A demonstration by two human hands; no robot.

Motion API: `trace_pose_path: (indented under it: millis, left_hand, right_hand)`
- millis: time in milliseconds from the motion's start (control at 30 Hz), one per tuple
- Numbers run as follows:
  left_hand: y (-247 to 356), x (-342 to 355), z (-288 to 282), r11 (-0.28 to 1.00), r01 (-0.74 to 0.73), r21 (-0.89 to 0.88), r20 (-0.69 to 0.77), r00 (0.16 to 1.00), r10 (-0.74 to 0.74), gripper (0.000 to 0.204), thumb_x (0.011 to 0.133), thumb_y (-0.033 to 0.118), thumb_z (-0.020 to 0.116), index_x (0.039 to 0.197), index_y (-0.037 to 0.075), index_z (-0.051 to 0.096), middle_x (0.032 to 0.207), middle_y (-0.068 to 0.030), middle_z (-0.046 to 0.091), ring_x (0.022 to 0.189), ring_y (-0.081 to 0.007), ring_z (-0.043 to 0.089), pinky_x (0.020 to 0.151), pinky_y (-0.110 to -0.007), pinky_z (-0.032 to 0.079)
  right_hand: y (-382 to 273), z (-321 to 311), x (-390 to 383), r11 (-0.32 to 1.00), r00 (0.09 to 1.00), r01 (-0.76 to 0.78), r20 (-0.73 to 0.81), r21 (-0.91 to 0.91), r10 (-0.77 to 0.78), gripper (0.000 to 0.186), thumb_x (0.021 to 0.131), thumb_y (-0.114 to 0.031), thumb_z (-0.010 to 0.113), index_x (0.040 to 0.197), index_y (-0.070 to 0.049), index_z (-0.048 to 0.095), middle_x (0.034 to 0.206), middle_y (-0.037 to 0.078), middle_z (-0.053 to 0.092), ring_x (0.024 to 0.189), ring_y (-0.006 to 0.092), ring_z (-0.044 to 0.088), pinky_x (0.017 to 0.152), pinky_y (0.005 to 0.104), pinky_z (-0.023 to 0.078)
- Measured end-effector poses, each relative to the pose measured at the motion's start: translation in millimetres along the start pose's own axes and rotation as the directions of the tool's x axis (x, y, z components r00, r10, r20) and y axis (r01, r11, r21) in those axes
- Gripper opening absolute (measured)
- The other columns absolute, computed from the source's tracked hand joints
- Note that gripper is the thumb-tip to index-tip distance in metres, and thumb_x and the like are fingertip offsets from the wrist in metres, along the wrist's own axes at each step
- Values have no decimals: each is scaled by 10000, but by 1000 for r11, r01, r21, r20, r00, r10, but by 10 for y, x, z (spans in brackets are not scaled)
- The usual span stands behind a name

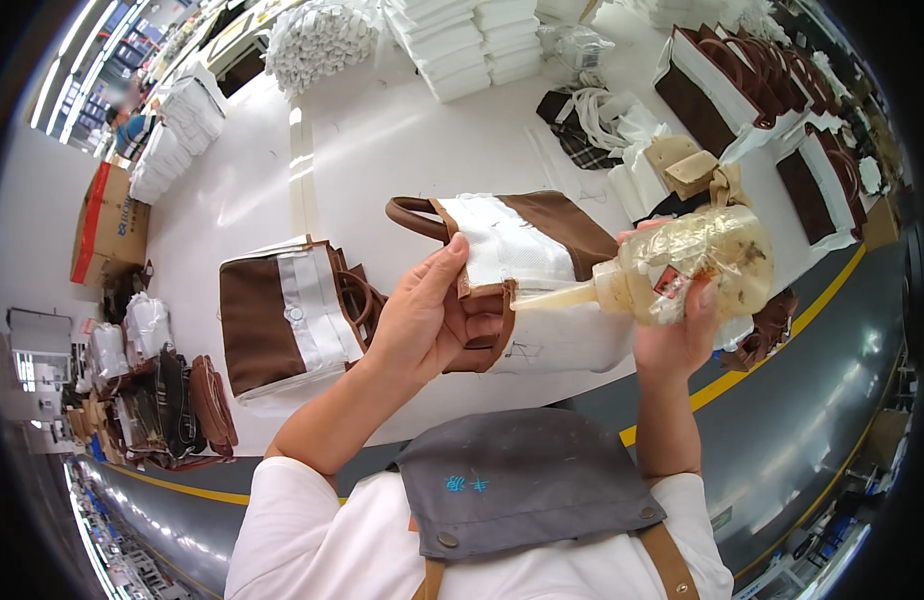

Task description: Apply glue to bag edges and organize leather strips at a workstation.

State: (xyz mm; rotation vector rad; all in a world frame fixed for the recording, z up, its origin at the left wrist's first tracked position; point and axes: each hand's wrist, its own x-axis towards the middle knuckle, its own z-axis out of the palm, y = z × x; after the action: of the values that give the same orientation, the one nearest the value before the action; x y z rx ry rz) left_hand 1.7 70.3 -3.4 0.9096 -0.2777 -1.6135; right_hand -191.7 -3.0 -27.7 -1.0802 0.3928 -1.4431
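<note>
My left hand [432, 310] grips the edge of a brown and white bag [557, 228] with a brown handle [412, 215], thumb on the white strip, fingers curled beneath the edge. My right hand [682, 335] holds a smudged, translucent squeeze bottle [712, 255] tilted sideways. Its long nozzle [557, 298] points left, its tip at the brown edging near my left fingers; I cannot tell if it touches. The bag's pale lower part lies beneath the nozzle on the white table [222, 190]. A pile of similar bags [252, 320] lies just left of my hand.
Stacked white pieces [452, 50], brown bags [712, 80], a plaid cloth [572, 140] and tan pieces [682, 165] sit along the back and right. A cardboard box [109, 225] and piled goods are at left. A person [134, 130] is far back left. Yellow lines [732, 380] mark the floor.
</note>
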Motion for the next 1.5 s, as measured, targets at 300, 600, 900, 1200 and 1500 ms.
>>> trace_pose_path:
  millis: [300,600,900,1200,1500]
  left_hand:
    - [-37,5,-52,975,100,197,39,993,-109,366,804,-7,411,1165,41,379,1075,-55,485,881,-125,519,689,-250,461]
    - [72,63,-40,977,40,210,114,991,-65,382,813,9,422,1186,25,341,1109,-70,468,914,-157,533,740,-282,501]
    - [135,118,-9,975,44,217,95,993,-65,385,807,0,401,1186,33,342,1115,-75,466,857,-149,555,731,-290,508]
    - [149,177,10,974,6,228,90,996,-27,380,801,-2,394,1177,39,362,1105,-83,465,880,-139,540,751,-302,502]
    - [157,231,49,977,-25,213,73,997,9,374,796,-5,393,1167,33,368,1075,-89,479,874,-146,546,746,-309,509]
  right_hand:
    - [193,48,216,993,991,30,-137,113,-14,497,825,-330,440,1200,-23,329,1061,191,473,983,298,476,889,455,343]
    - [236,78,321,990,985,88,-136,-114,-104,555,796,-316,485,1216,-5,296,1086,214,456,1011,315,466,893,470,353]
    - [128,98,342,994,995,45,94,-95,-36,592,769,-336,513,1185,37,316,1068,229,449,977,328,480,866,462,373]
    - [-16,134,231,987,967,-80,230,-138,111,656,743,-387,543,1191,20,289,1041,222,436,938,318,494,820,429,407]
    - [-94,164,112,973,985,18,169,-231,21,778,659,-525,632,1146,-6,319,985,145,527,877,226,548,767,322,454]
